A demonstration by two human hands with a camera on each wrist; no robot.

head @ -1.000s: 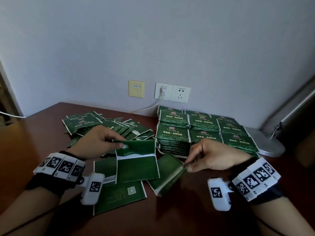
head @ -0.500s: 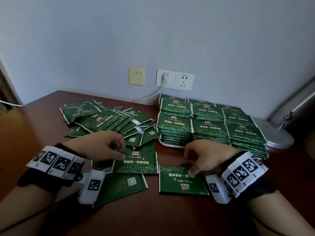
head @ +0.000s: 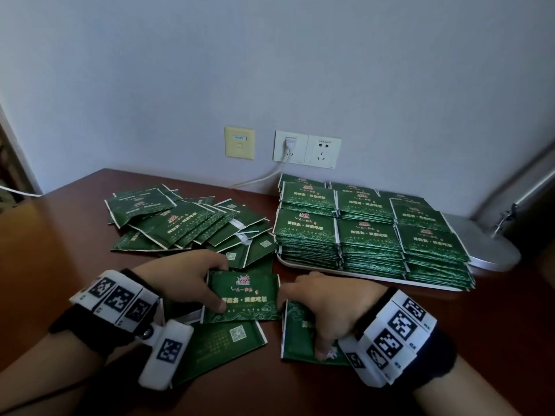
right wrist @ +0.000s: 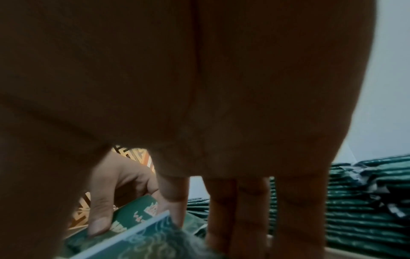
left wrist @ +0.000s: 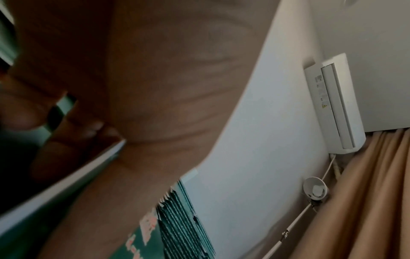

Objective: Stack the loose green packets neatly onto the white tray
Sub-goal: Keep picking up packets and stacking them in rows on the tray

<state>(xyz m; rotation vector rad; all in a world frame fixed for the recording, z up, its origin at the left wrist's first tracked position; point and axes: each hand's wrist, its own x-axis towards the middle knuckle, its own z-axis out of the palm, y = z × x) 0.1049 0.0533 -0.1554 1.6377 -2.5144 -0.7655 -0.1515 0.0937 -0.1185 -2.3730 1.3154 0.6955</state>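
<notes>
Two green packets lie close in front of me on the brown table. My left hand (head: 214,285) pinches the left packet (head: 249,298), which is face up, with the thumb on top and the fingers over its far edge. My right hand (head: 306,322) grips the right packet (head: 295,337), thumb at the near edge and fingers curled over the far edge. In the right wrist view this packet (right wrist: 153,243) tilts up under the fingers (right wrist: 241,210). Behind stands the white tray (head: 327,270), which carries several neat stacks of packets (head: 369,235). A loose pile of packets (head: 186,223) lies at the back left.
One packet (head: 231,334) lies face down with its QR code up, under my left wrist. A silver lamp base (head: 486,250) stands right of the tray. Wall sockets (head: 306,148) with a white cable are behind. The table's left edge is near the loose pile.
Both packets were turned face up and laid on the table. The left packet has since slid right, and my right hand has closed over its own packet.
</notes>
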